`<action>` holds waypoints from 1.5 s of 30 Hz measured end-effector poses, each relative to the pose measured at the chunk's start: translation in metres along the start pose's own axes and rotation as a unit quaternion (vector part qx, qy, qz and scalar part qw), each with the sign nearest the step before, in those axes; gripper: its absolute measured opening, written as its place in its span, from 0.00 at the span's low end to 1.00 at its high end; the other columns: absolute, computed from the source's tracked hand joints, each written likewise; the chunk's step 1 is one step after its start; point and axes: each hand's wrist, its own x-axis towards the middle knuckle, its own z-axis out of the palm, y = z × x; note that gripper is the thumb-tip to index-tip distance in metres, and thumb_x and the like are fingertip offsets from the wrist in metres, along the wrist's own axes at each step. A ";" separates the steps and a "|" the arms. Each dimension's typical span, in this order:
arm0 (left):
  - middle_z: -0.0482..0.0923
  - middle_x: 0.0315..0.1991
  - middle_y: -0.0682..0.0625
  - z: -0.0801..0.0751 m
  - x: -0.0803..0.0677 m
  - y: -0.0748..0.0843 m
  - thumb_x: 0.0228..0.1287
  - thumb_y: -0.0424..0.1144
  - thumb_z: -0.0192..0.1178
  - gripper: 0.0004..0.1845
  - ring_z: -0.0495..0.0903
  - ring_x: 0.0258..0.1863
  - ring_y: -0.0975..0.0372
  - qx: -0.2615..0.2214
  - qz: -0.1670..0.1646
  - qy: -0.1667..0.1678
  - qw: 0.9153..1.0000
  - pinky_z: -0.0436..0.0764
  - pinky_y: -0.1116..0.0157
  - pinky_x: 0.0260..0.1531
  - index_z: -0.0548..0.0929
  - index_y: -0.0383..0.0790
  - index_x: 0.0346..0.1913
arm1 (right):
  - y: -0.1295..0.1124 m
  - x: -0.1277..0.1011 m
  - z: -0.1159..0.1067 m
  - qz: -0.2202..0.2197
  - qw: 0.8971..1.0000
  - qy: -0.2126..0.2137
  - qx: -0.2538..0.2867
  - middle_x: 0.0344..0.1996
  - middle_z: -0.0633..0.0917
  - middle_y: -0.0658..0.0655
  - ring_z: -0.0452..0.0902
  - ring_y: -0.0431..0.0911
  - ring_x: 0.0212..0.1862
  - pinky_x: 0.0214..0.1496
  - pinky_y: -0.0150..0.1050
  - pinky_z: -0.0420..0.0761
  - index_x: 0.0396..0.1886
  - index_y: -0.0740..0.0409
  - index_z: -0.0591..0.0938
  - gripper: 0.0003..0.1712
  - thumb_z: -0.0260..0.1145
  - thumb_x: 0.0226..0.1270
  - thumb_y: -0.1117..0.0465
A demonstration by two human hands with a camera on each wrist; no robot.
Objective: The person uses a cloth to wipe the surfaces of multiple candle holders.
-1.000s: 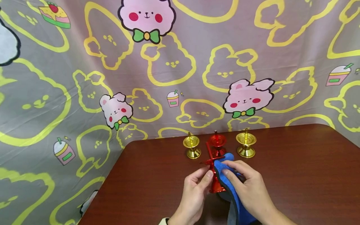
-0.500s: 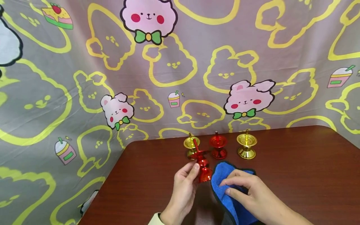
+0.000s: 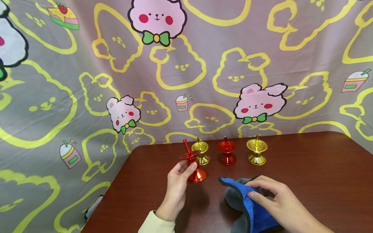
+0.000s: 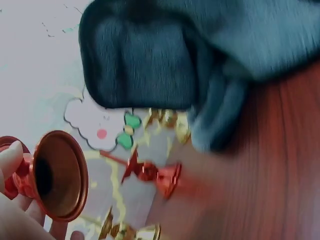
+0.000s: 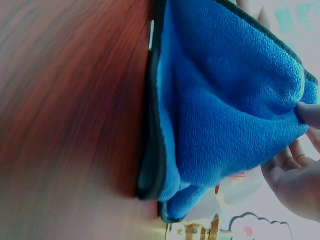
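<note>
My left hand [image 3: 178, 176] pinches a shiny red candle holder [image 3: 193, 165] by its stem and holds it tilted just above the brown table [image 3: 306, 181], left of the row of holders. In the left wrist view its hollow base [image 4: 55, 175] faces the camera beside my fingers. My right hand [image 3: 272, 199] holds a blue and grey cloth [image 3: 247, 207] low over the table at the front right; the right wrist view shows the blue cloth [image 5: 225, 110] draped from that hand.
A gold candle holder [image 3: 201, 152], a red one [image 3: 227, 151] and another gold one [image 3: 256, 151] stand in a row at the table's back edge. A cartoon-printed curtain [image 3: 175, 74] hangs behind and to the left. The table's left edge [image 3: 116, 181] runs diagonally.
My left hand has carried the red holder left and away from the cloth, towards the back row. My right hand has drawn the cloth down and right, off the holder.
</note>
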 end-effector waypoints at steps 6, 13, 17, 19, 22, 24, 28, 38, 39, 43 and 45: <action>0.86 0.44 0.46 -0.013 0.022 -0.008 0.60 0.33 0.71 0.16 0.82 0.43 0.60 0.048 0.019 0.036 0.998 0.80 0.65 0.44 0.85 0.30 0.50 | 0.007 -0.006 -0.012 0.015 1.000 0.008 -0.012 0.41 0.85 0.46 0.80 0.40 0.39 0.36 0.33 0.81 0.46 0.47 0.86 0.14 0.70 0.66 0.68; 0.86 0.40 0.47 -0.030 0.051 -0.021 0.57 0.29 0.71 0.17 0.82 0.39 0.61 0.080 0.020 0.077 0.994 0.79 0.62 0.45 0.84 0.29 0.50 | 0.013 -0.010 -0.030 0.046 0.998 0.017 -0.027 0.38 0.86 0.47 0.81 0.41 0.37 0.36 0.33 0.81 0.45 0.49 0.87 0.12 0.71 0.65 0.68; 0.86 0.38 0.46 -0.038 0.066 -0.028 0.55 0.28 0.72 0.16 0.82 0.37 0.61 0.103 0.020 0.094 0.990 0.80 0.60 0.46 0.85 0.30 0.48 | 0.017 -0.013 -0.041 0.055 0.998 0.025 -0.037 0.37 0.87 0.48 0.82 0.41 0.35 0.34 0.32 0.80 0.45 0.52 0.86 0.12 0.70 0.66 0.69; 0.87 0.39 0.45 -0.040 0.074 -0.032 0.55 0.27 0.72 0.16 0.82 0.38 0.61 0.112 0.022 0.103 0.988 0.80 0.58 0.46 0.85 0.30 0.48 | 0.020 -0.013 -0.048 0.071 0.996 0.029 -0.044 0.36 0.87 0.48 0.83 0.42 0.34 0.33 0.33 0.81 0.46 0.54 0.86 0.11 0.69 0.66 0.69; 0.86 0.39 0.43 -0.044 0.084 -0.037 0.55 0.27 0.71 0.16 0.82 0.37 0.61 0.120 0.016 0.119 0.985 0.81 0.57 0.46 0.85 0.30 0.47 | 0.022 -0.014 -0.057 0.101 0.992 0.038 -0.069 0.36 0.87 0.46 0.83 0.41 0.33 0.32 0.34 0.82 0.47 0.56 0.85 0.11 0.68 0.68 0.69; 0.86 0.40 0.43 -0.046 0.089 -0.040 0.55 0.26 0.71 0.16 0.82 0.36 0.61 0.119 0.013 0.127 0.985 0.82 0.56 0.46 0.84 0.29 0.48 | 0.025 -0.015 -0.064 0.114 0.988 0.047 -0.090 0.35 0.87 0.46 0.83 0.40 0.33 0.32 0.34 0.81 0.48 0.57 0.85 0.10 0.69 0.68 0.68; 0.86 0.40 0.42 -0.047 0.095 -0.044 0.54 0.26 0.71 0.17 0.82 0.35 0.61 0.115 0.004 0.131 0.985 0.82 0.58 0.44 0.84 0.29 0.48 | 0.031 -0.018 -0.078 0.124 0.982 0.064 -0.124 0.34 0.86 0.46 0.82 0.39 0.32 0.31 0.34 0.81 0.48 0.58 0.85 0.10 0.69 0.69 0.67; 0.85 0.44 0.39 -0.043 0.110 -0.050 0.52 0.23 0.71 0.21 0.82 0.37 0.60 0.128 0.005 0.149 0.981 0.80 0.54 0.49 0.81 0.29 0.51 | 0.051 -0.028 -0.103 0.086 0.983 0.126 -0.098 0.30 0.86 0.48 0.83 0.38 0.30 0.31 0.26 0.78 0.47 0.60 0.84 0.12 0.69 0.65 0.73; 0.85 0.44 0.38 -0.043 0.111 -0.051 0.51 0.22 0.71 0.22 0.81 0.37 0.59 0.129 0.005 0.151 0.980 0.80 0.55 0.48 0.81 0.29 0.51 | 0.052 -0.028 -0.104 0.078 0.983 0.135 -0.096 0.30 0.86 0.47 0.82 0.37 0.30 0.31 0.26 0.78 0.46 0.60 0.85 0.13 0.69 0.64 0.74; 0.85 0.45 0.37 -0.042 0.114 -0.053 0.51 0.21 0.70 0.22 0.81 0.37 0.58 0.134 0.001 0.157 0.978 0.80 0.57 0.46 0.80 0.29 0.51 | 0.055 -0.029 -0.110 0.044 0.981 0.171 -0.075 0.27 0.85 0.45 0.80 0.33 0.29 0.30 0.23 0.77 0.42 0.56 0.86 0.19 0.68 0.58 0.82; 0.85 0.45 0.37 -0.043 0.115 -0.055 0.51 0.21 0.70 0.22 0.81 0.37 0.57 0.138 0.000 0.158 0.978 0.80 0.56 0.46 0.80 0.28 0.51 | 0.056 -0.029 -0.112 0.033 0.981 0.182 -0.066 0.27 0.85 0.44 0.80 0.32 0.29 0.30 0.23 0.76 0.41 0.55 0.87 0.22 0.67 0.55 0.84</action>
